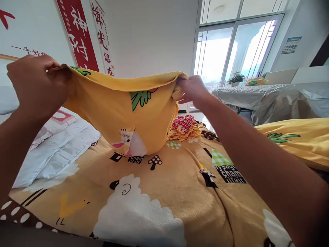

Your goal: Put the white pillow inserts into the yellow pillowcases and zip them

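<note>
A yellow pillowcase point(110, 106), or a cloth much like one, hangs stretched between my two hands above the bed. Green leaves and a white cartoon animal face are printed on it. My left hand point(38, 80) is closed around its upper left corner. At the upper right corner, my right hand point(191, 90) grips bunched fabric between thumb and fingers. The top edge sags slightly, and the bottom droops close to the tan blanket point(169, 181), which has sheep and mushroom prints. Whether the lower edge touches the blanket I cannot tell.
White bedding point(59, 147) with a pillow lies on the left. Behind the pillowcase sits a crumpled pile of red-checked and yellow cloth point(183, 125). More yellow fabric point(303, 140) lies on the right. Plastic-covered furniture point(280, 99) and a potted plant point(236, 78) stand near the window.
</note>
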`<state>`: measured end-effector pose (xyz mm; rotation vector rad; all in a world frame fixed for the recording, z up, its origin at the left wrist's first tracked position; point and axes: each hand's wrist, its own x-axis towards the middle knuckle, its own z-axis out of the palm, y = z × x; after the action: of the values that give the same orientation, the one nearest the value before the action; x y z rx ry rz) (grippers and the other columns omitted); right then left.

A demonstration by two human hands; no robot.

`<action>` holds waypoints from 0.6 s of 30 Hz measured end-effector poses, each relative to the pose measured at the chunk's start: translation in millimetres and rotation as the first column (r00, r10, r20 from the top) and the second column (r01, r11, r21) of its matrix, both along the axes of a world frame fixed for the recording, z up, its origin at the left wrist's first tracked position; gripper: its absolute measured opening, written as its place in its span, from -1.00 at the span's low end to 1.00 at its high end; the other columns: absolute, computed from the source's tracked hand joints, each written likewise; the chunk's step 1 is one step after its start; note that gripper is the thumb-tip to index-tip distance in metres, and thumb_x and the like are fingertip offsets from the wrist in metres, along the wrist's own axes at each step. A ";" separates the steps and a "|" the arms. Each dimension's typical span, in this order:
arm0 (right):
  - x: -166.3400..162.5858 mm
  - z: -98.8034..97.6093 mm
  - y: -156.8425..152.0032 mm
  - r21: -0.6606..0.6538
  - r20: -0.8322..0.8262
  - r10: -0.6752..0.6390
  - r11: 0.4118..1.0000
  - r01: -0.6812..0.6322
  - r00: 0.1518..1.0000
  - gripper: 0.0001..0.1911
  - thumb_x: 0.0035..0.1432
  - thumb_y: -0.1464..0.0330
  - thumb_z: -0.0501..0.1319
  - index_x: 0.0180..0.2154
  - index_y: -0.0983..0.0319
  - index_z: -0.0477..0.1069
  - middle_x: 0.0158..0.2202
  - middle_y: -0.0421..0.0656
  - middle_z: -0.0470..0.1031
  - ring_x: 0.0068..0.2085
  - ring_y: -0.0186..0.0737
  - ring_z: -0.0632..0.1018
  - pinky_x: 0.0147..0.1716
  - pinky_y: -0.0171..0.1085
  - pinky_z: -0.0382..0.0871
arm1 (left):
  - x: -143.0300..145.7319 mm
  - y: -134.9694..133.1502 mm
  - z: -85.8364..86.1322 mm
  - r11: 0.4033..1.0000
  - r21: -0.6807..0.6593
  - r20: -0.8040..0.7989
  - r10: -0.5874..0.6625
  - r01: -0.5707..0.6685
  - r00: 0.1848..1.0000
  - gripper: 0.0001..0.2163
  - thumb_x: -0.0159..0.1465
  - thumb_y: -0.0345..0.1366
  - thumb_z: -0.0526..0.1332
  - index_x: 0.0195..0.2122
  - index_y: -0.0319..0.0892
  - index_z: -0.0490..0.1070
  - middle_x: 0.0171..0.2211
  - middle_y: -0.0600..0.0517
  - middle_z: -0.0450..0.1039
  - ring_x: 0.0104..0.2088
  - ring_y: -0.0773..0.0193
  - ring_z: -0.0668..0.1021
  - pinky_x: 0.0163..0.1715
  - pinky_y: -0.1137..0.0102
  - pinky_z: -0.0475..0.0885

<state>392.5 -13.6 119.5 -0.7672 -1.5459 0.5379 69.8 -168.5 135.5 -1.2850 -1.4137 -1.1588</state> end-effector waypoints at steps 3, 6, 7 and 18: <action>-6.0 16.6 -53.8 0.049 0.255 -0.258 0.966 0.254 0.932 -0.90 -0.04 0.59 0.17 -0.46 0.32 0.30 -0.42 -0.21 0.28 -0.13 -0.11 0.47 -0.10 0.03 0.33 | 14.1 5.4 6.7 0.999 0.030 0.052 -0.027 0.026 0.998 -0.72 0.14 -0.17 0.17 -0.36 -0.35 0.45 -0.57 0.15 0.08 -0.36 0.31 0.45 -0.24 0.32 0.33; -37.8 17.5 -104.1 0.454 0.351 -0.302 0.883 0.121 0.886 -0.58 -0.04 0.53 0.19 -0.07 0.27 0.29 -0.22 -0.21 0.33 0.07 -0.04 0.39 0.06 0.04 0.21 | 51.4 10.2 9.8 0.999 0.017 0.029 -0.037 0.037 0.999 -0.65 0.19 -0.10 0.12 -0.28 -0.32 0.48 -0.45 0.13 0.27 -0.22 0.24 0.52 -0.22 0.35 0.30; -51.0 14.5 -111.9 0.524 0.420 -0.311 0.850 0.052 0.853 -0.48 -0.06 0.46 0.25 0.00 0.25 0.26 -0.20 -0.21 0.33 0.11 0.02 0.36 0.10 0.07 0.15 | 67.2 10.3 9.8 1.000 0.003 0.001 -0.030 0.030 1.000 -0.62 0.21 -0.06 0.08 -0.23 -0.29 0.48 -0.39 0.15 0.31 -0.17 0.23 0.52 -0.20 0.35 0.29; -37.2 -22.2 -21.2 0.387 0.064 -0.336 0.876 0.287 0.940 -0.79 0.17 0.34 0.10 -0.51 0.20 0.22 -0.50 -0.22 0.18 -0.24 -0.17 0.39 -0.23 -0.17 0.29 | 83.0 13.4 -76.8 0.886 0.024 -0.141 -0.456 0.463 0.879 -0.75 0.19 -0.25 0.21 -0.12 -0.18 0.40 -0.16 0.04 0.42 -0.23 0.34 0.49 -0.23 0.42 0.36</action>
<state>355.2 -34.8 97.2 -0.7445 -1.5414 -0.0514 152.8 -155.1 58.7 -1.6811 -0.9932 -1.3820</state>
